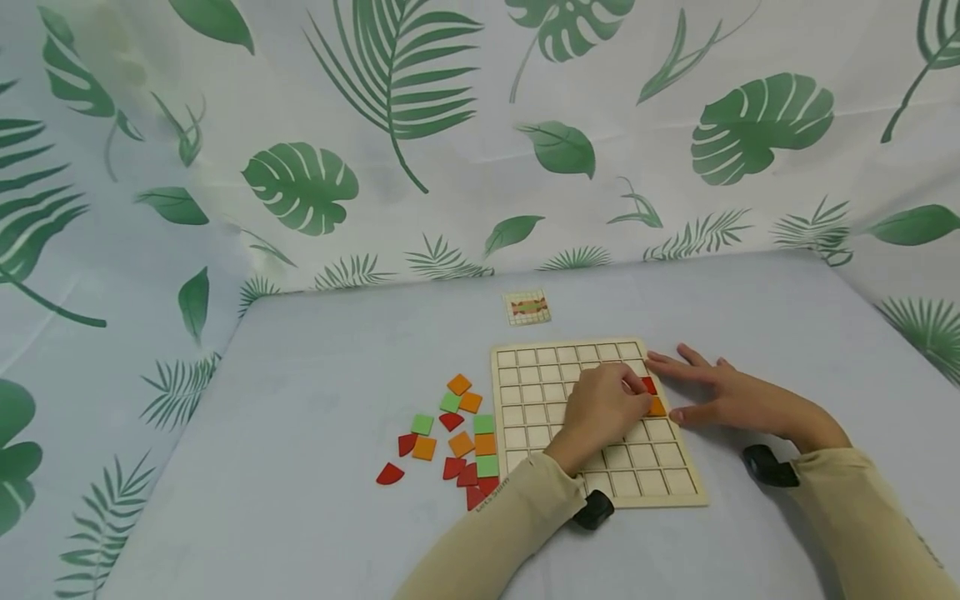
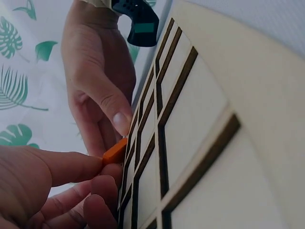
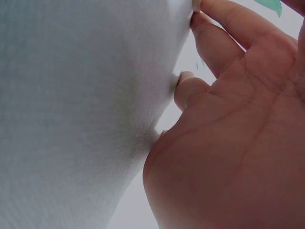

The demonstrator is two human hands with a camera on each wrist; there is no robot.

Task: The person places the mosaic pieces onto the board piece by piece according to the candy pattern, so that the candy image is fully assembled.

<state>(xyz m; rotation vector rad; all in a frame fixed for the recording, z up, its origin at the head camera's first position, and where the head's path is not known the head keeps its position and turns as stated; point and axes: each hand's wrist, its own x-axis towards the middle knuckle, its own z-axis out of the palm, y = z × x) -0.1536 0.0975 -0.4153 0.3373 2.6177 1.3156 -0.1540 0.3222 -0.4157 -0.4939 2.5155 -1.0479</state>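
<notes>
My left hand (image 1: pixel 606 407) reaches over the wooden grid board (image 1: pixel 600 498). Between its thumb and fingertips it pinches an orange square tile (image 2: pixel 115 151), held right at the board's surface in the left wrist view. In the head view this orange tile overlaps a cell of the rightmost column. Just above it, a red piece (image 1: pixel 649 384) lies in that column, partly hidden by the fingers. My right hand (image 1: pixel 723 398) rests by the board's right edge with its fingers spread and extended, the thumb tip close to that edge. The right wrist view shows its palm (image 3: pixel 238 129) beside the tabletop.
Left of the board lie loose orange squares (image 1: pixel 424 448), green squares (image 1: pixel 422 424) and red quarter-round pieces (image 1: pixel 390 474); several sit against its left edge. A small pattern card (image 1: pixel 527 307) lies beyond the board. A leaf-printed cloth (image 1: pixel 450 167) hangs behind the table.
</notes>
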